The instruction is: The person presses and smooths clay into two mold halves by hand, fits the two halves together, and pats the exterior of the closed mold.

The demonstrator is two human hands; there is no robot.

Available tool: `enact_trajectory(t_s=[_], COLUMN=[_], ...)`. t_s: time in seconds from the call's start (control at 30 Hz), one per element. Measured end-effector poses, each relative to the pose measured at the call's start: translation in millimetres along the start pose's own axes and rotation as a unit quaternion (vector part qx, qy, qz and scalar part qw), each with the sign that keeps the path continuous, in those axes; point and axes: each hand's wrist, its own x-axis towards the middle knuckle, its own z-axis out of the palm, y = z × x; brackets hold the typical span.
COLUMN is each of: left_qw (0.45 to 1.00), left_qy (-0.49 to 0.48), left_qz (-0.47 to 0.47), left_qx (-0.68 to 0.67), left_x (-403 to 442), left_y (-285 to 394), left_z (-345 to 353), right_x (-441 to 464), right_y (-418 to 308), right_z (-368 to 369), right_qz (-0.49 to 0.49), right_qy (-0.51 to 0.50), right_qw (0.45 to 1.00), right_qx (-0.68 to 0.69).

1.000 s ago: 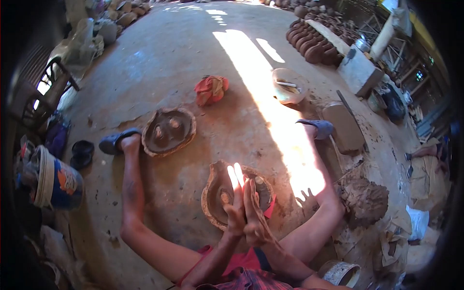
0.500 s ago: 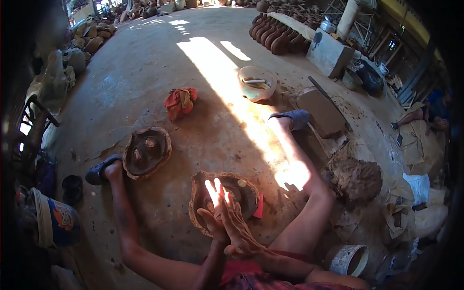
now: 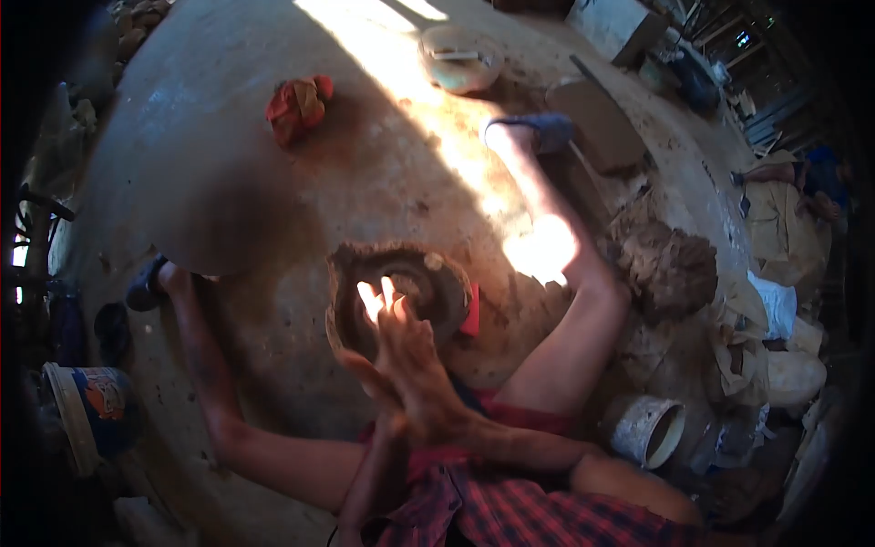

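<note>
The left hand (image 3: pixel 383 392) and right hand (image 3: pixel 424 369) are touching, fingers straight, over the clay bowl (image 3: pixel 440 330). Red cloth (image 3: pixel 297 111) is lying beyond it.

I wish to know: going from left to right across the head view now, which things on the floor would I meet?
Blue and white bucket, red cloth bundle, hollow brown form, small red piece, lump of clay, crumpled white sheet.

Place: workshop, apparently for pottery;
Floor (image 3: pixel 365 187): bare, brown-smeared;
Material: rough clay lump (image 3: pixel 670 273); flat brown slab (image 3: pixel 597 128);
Ware: rough-rimmed brown basin (image 3: pixel 335 283);
Containers: stained tub (image 3: pixel 631 430); labelled bucket (image 3: pixel 80 412)
</note>
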Motion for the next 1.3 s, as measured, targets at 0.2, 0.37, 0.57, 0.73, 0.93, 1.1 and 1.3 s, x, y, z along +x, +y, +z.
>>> enact_trajectory(t_s=[0.2,0.37,0.57,0.73,0.93,1.1,1.3], left_qw=[0.947,0.945,0.761,0.485,0.431,0.398,0.401], left_qy=[0.102,0.129,0.060,-0.090,-0.203,-0.241,-0.255], left_qz=[-0.113,-0.028,-0.189,-0.199,-0.196,-0.216,-0.181], left_qx=[0.282,0.300,0.618,0.847,0.857,0.859,0.861], left_x=[-12.6,18.0,61.9,103.2,136.7,149.5,152.4], left_y=[35.8,47.1,44.2,40.7,26.0,22.1,19.2], left_z=[-14.3,-20.6,-42.6,-45.1,-82.1,-94.6,-105.8], right_x=[31.2,-3.3,-12.2,-12.0,-2.8,7.0,7.0], right_y=[33.0,13.1,57.2,112.9,118.0,133.1,153.3], right_z=[-6.9,-21.0,-22.7,-10.7,-13.9,-14.1,-5.0], right_qz=[0.064,0.040,0.070,0.168,0.232,0.251,0.227], right_qy=[0.142,0.158,0.187,0.261,0.207,0.258,0.240], right_qw=[0.988,0.987,0.980,0.950,0.929,0.912,0.939], right_qx=[0.000,0.011,0.020,-0.039,-0.202,-0.195,-0.101])
